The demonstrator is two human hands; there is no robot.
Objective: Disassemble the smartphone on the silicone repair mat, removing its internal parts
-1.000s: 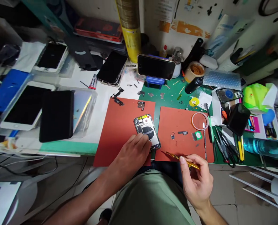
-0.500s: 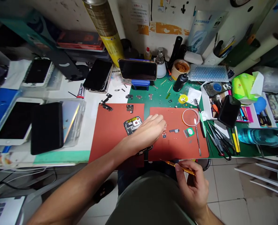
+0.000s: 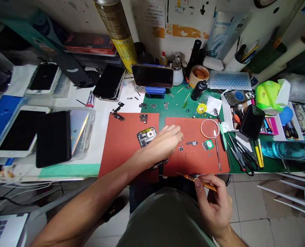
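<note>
My left hand (image 3: 170, 139) reaches across an opened phone (image 3: 145, 135) and rests over the inner edge of the right red mat (image 3: 193, 161). Its fingers curl downward, closed, and whatever they hold is hidden under them. Just right of those fingertips lie small phone parts, including a tiny square piece (image 3: 180, 149) and a grey flat component (image 3: 192, 143). My forearm covers part of the phone, whose lower end (image 3: 160, 164) shows beneath it. Below the table edge, my right hand (image 3: 214, 200) grips a gold screwdriver (image 3: 206, 185), its thin tip pointing left.
On the right mat lie a ring of tape (image 3: 209, 128) and a metal spudger (image 3: 217, 154). Tweezers (image 3: 236, 151) sit beside it. A phone on a blue stand (image 3: 152, 76) stands behind. Left are several phones, one black (image 3: 53, 139). A water bottle (image 3: 289, 150) lies right.
The whole view has shifted slightly, so the bench appears a little to the right. Both hands keep nearly the same pose, the right one still holding the screwdriver.
</note>
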